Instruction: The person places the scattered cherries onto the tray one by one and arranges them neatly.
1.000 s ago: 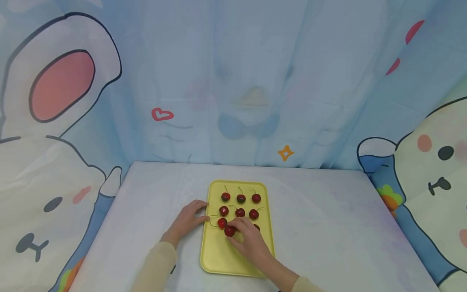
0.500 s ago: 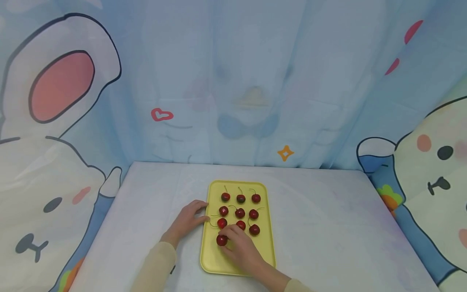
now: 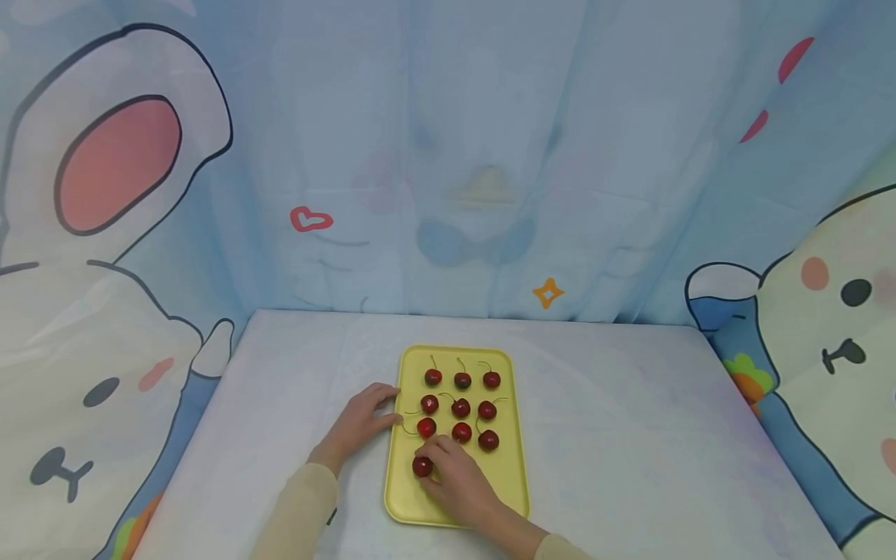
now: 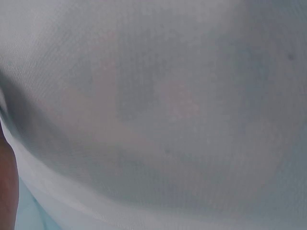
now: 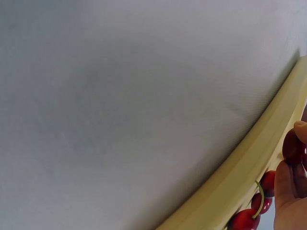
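On the yellow tray (image 3: 409,502), my right hand (image 3: 460,481) pinches a dark red cherry (image 3: 422,466) between thumb and fingers, low over the tray's near left part. In the right wrist view, the held cherry (image 5: 291,147) shows at the right edge, gripped by the fingertips. Behind it, red cherries with thin green stems lie in three rows of three, among them a bright one (image 3: 426,427) at the near left and a darker one (image 3: 488,440) at the near right. My left hand (image 3: 360,420) rests with fingertips and thumb at the tray's left rim.
The tray lies on a table covered with a white cloth (image 3: 616,435). A blue curtain (image 3: 476,117) with printed rabbits stands behind and along both sides. The left wrist view is mostly filled by pale cloth (image 4: 153,120).
My right hand has carried its cherry toward the near left of the tray, uncovering the near row of cherries. The left hand stays at the rim.
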The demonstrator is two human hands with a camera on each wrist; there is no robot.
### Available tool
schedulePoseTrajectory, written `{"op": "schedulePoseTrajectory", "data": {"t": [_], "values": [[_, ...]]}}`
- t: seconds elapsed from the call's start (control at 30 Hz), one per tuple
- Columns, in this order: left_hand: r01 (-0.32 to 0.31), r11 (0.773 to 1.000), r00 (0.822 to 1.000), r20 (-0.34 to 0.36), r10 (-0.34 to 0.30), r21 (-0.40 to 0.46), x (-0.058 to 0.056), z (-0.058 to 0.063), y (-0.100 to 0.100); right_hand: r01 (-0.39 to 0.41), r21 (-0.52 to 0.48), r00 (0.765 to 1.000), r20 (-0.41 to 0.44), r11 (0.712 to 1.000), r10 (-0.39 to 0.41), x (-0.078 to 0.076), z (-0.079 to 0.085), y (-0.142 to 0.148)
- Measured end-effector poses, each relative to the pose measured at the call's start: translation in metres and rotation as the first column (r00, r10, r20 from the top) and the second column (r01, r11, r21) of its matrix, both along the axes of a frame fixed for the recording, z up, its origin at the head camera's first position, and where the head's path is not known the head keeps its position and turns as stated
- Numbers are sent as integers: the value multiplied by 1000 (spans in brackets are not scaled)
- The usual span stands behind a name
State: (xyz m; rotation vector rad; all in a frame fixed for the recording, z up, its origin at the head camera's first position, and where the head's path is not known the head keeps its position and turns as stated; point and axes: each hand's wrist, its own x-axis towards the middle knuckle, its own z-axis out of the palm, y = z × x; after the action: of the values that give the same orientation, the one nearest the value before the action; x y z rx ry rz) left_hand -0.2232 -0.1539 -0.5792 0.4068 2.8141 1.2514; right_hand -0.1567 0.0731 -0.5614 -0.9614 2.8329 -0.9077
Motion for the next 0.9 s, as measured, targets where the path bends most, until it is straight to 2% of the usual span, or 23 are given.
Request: {"op": "schedulePoseTrajectory", "data": {"t": [0.2, 0.37, 0.6, 0.9], "values": [[2, 1000, 1000, -15, -2, -2, 1, -1, 0, -12, 21, 1000, -22, 1000, 12, 2, -1, -2], [16, 1000, 996, -85, -18, -18, 1, -2, 0, -17, 37, 1000, -22, 999, 18, 3, 0, -2], [-11, 1000, 1000, 18, 11, 4, 1, 1, 1, -14, 47, 999, -29, 999, 15, 3, -2, -3], [-20, 1000, 1000, 16, 20, -13, 1, 2, 2, -9, 50, 999, -33, 999, 10, 3, -2, -5]]}}
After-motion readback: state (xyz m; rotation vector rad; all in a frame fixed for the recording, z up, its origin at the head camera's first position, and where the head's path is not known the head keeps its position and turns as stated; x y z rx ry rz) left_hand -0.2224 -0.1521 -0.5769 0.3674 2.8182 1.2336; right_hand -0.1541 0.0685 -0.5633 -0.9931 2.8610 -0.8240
